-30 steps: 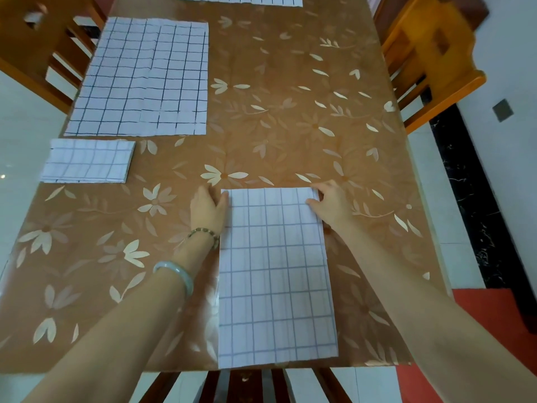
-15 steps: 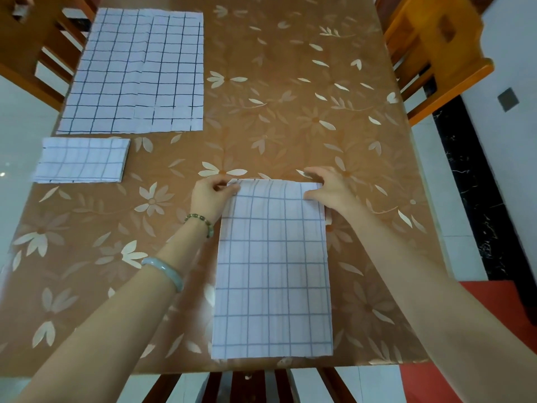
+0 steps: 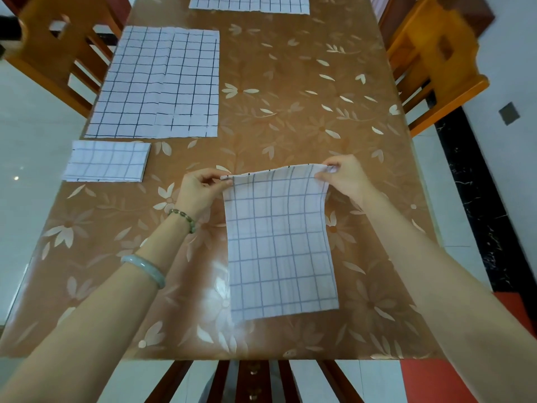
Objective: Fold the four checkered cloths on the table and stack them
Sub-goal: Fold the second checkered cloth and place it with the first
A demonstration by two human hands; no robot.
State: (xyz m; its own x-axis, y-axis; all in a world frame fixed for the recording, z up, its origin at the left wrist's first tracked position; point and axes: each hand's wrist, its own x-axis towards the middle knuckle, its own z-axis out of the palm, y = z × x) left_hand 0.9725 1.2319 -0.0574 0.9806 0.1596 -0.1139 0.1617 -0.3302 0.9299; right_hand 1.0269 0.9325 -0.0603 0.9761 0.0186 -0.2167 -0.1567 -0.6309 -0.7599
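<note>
A white checkered cloth (image 3: 279, 242), folded into a long strip, lies in front of me with its far edge lifted off the table. My left hand (image 3: 200, 190) pinches its far left corner. My right hand (image 3: 343, 175) pinches its far right corner. A small folded checkered cloth (image 3: 107, 165) sits at the left edge of the table. Behind it a large checkered cloth (image 3: 159, 85) lies spread flat. Another checkered cloth (image 3: 250, 2) shows partly at the far end.
The table (image 3: 290, 112) has a glossy brown cover with a flower print. Wooden chairs stand at the left (image 3: 58, 48), at the right (image 3: 430, 59) and at the near edge (image 3: 252, 379). White floor tiles lie beyond both long sides.
Both hands went from pressing flat on the strip's far corners to pinching them, and have raised the far edge off the table. The view shifted slightly.
</note>
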